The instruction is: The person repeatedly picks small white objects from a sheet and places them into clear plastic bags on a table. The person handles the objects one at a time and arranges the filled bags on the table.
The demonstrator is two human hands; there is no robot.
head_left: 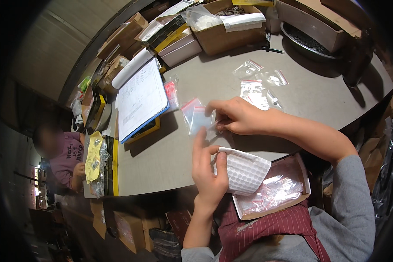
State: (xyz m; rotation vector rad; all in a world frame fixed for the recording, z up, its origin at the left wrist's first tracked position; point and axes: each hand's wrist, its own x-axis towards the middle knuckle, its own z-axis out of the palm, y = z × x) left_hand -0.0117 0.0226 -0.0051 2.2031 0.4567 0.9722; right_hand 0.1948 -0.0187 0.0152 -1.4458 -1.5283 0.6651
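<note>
My left hand (210, 171) grips a white sheet of round grey dot stickers (249, 174) between thumb and fingers, its index finger stretched toward the bags. Over the table, my right hand (241, 115) is closed in a pinch beside small clear zip bags (193, 114) with red seal strips. Whatever sits between its fingertips is too small to make out. Beyond my right hand lie several more clear zip bags (254, 91), some with small parts inside. An open carton (306, 178) at my lap holds a heap of clear zip bags, partly covered by the sticker sheet.
Left of the bags a clipboard with papers (142, 98) rests on a box. Cardboard boxes (231, 38) and a round pan of dark small parts (308, 41) line the table's (161, 174) far side. Another person (67, 155) is at the far left.
</note>
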